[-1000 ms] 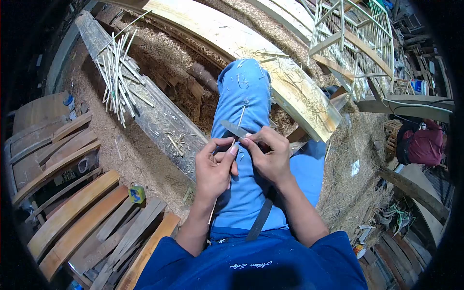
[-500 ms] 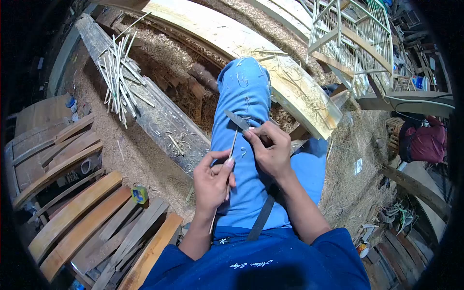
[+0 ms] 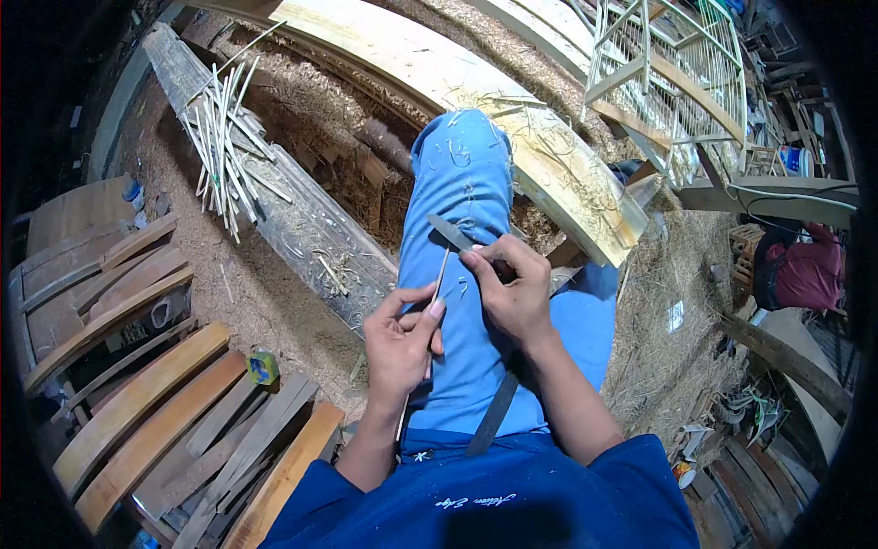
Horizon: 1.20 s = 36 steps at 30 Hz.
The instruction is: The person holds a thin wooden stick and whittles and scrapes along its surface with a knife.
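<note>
My left hand (image 3: 400, 346) is closed around a thin pale stick (image 3: 442, 273), pinching it between thumb and fingers; its lower end runs down past my wrist. In my right hand (image 3: 514, 285) is a knife, gripped close to its grey blade (image 3: 446, 231). The blade lies slanted across the stick's upper tip, over my blue-trousered leg (image 3: 464, 174). A dark flat strip (image 3: 494, 412) emerges below my right wrist toward my waist; I cannot tell whether it is part of the knife. Thin curled shavings cling to the trousers.
A bundle of pale sticks (image 3: 222, 151) lies on a weathered plank (image 3: 302, 238) at left. Beyond my knee stretches a thick pale beam (image 3: 558, 156) strewn with shavings. A slatted wooden cage (image 3: 672, 78) stands at upper right. Curved boards (image 3: 146, 403) and a tape measure (image 3: 262, 368) are at lower left.
The knife blade has shifted very slightly down and right against the stick's tip. Both hands keep their grips and stay nearly in place.
</note>
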Each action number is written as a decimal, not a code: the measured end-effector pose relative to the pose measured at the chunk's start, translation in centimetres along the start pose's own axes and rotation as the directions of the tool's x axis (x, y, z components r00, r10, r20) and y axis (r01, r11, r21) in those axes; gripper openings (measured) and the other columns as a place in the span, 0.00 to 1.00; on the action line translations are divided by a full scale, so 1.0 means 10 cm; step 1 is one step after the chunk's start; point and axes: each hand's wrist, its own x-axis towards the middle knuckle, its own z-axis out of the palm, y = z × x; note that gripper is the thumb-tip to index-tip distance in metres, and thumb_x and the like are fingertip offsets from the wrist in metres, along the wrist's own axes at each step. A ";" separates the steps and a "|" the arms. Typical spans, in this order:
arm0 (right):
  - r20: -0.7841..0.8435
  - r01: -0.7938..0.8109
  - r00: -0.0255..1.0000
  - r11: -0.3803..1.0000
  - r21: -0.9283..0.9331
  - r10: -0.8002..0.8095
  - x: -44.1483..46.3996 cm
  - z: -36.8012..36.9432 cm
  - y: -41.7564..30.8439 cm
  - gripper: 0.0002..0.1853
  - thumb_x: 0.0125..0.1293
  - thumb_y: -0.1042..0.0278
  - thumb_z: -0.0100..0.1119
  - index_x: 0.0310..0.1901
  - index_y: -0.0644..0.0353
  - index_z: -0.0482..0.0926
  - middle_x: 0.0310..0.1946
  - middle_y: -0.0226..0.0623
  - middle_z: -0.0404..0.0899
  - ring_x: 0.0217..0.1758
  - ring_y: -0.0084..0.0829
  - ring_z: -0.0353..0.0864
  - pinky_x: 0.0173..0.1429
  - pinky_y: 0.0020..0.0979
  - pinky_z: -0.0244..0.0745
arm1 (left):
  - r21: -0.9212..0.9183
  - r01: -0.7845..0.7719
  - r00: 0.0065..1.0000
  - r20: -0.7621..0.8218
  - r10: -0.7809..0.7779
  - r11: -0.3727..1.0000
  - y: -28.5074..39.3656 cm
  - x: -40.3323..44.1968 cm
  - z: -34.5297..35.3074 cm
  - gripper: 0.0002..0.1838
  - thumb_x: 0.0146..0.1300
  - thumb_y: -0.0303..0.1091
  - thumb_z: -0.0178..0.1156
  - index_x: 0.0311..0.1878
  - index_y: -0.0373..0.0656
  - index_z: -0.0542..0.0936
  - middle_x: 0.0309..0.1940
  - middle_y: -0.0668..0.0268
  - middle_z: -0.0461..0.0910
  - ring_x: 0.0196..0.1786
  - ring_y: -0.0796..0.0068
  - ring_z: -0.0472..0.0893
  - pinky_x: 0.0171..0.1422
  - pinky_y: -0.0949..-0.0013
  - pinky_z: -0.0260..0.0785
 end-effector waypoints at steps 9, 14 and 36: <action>0.081 0.062 0.995 0.997 0.045 -0.066 -0.01 -0.09 -0.05 0.06 0.62 0.75 0.74 0.33 0.67 0.85 0.29 0.42 0.84 0.30 0.32 0.85 0.36 0.31 0.76 | -0.013 -0.053 0.999 -0.005 0.053 0.999 0.08 0.19 0.10 0.10 0.73 0.27 0.65 0.53 0.34 0.81 0.17 0.67 0.79 0.12 0.87 0.68 0.14 0.77 0.54; 0.096 0.003 0.995 0.999 0.050 -0.007 -0.03 -0.08 -0.07 0.06 0.62 0.76 0.74 0.33 0.67 0.85 0.29 0.42 0.84 0.31 0.34 0.85 0.36 0.32 0.77 | 0.003 -0.071 0.996 0.047 0.071 0.997 0.14 0.37 0.14 0.08 0.74 0.28 0.64 0.51 0.34 0.81 0.17 0.67 0.79 0.12 0.87 0.68 0.14 0.76 0.53; 0.048 0.054 0.997 0.997 0.050 -0.057 -0.04 -0.05 -0.01 0.05 0.61 0.76 0.75 0.33 0.67 0.86 0.28 0.40 0.85 0.30 0.30 0.84 0.35 0.29 0.75 | -0.015 -0.037 0.994 0.099 0.038 0.999 0.18 0.40 0.13 0.08 0.76 0.31 0.62 0.47 0.33 0.81 0.16 0.66 0.78 0.10 0.86 0.66 0.12 0.77 0.54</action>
